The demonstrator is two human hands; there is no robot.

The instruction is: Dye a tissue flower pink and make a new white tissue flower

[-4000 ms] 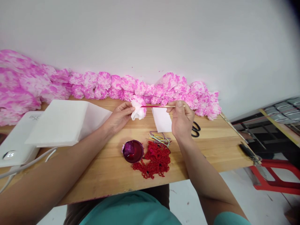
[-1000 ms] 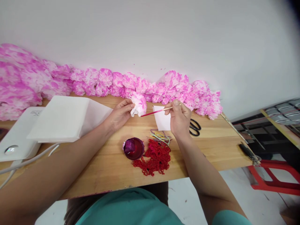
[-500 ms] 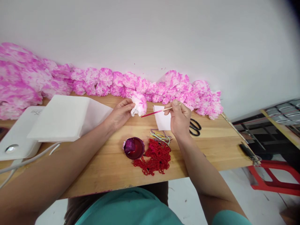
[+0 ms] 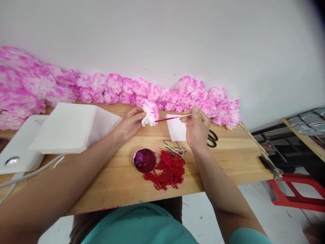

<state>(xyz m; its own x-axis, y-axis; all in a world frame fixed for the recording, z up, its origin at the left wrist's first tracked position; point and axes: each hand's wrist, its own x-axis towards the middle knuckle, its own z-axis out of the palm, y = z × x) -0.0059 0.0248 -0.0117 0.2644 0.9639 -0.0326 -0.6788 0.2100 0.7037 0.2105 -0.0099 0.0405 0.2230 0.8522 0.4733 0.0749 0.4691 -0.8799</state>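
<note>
My left hand pinches a white paper flower with pink patches, held up over the table. Between the thumb and fingers of my right hand is a thin wooden stick, pale at the held end and stained red toward its tip. That tip is at the right lower edge of the flower; whether it touches, I cannot tell. Below the hands stands a small cup of dark red liquid with a purple-stained rim. A tangle of red yarn lies against its right side.
Pink-and-white paper flowers line the wall. White paper sheets, black-handled scissors and coloured strings lie near my right hand. At left, a stack of white paper rests on a white device with a cable. A red stool stands right.
My right hand has shifted slightly right and the stick has levelled, its tip now higher and against the flower's edge in view. My left hand and the flower stay almost still.
</note>
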